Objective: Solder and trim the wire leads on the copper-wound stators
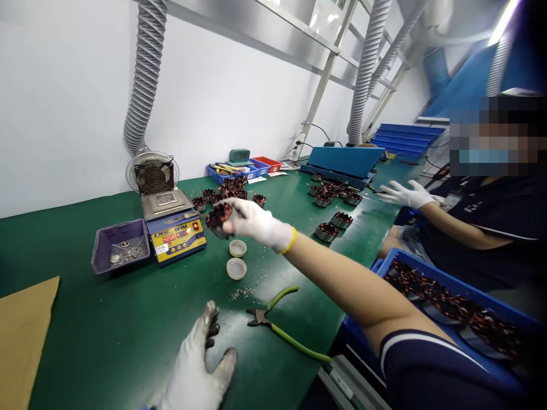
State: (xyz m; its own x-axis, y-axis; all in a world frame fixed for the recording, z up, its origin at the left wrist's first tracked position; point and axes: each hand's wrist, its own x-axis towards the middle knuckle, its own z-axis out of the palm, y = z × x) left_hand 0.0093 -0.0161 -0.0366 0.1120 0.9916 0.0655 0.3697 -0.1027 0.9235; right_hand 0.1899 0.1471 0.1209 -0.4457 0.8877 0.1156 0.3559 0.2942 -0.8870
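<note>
My right hand (256, 223), in a white glove with a yellow cuff, reaches out over the bench and grips a wound motor stator (219, 219) with copper coils. It is raised in front of a group of similar stators (235, 188). Below it stand two small round dishes (236, 269). My left hand (199, 359), gloved with dirty fingertips, is at the near edge of the view, fingers apart and holding nothing. Between the hands lie green-handled cutting pliers (282, 333), jaws toward the left, beside a scatter of small bits (243, 293).
A solder pot (177, 239) with a lit display stands left, beside a purple tray (122, 247) of scraps. An extraction hose (147, 74) hangs behind. More stators (327, 230) lie right; a blue crate (453, 302) holds others. A gloved co-worker (478, 205) sits at right.
</note>
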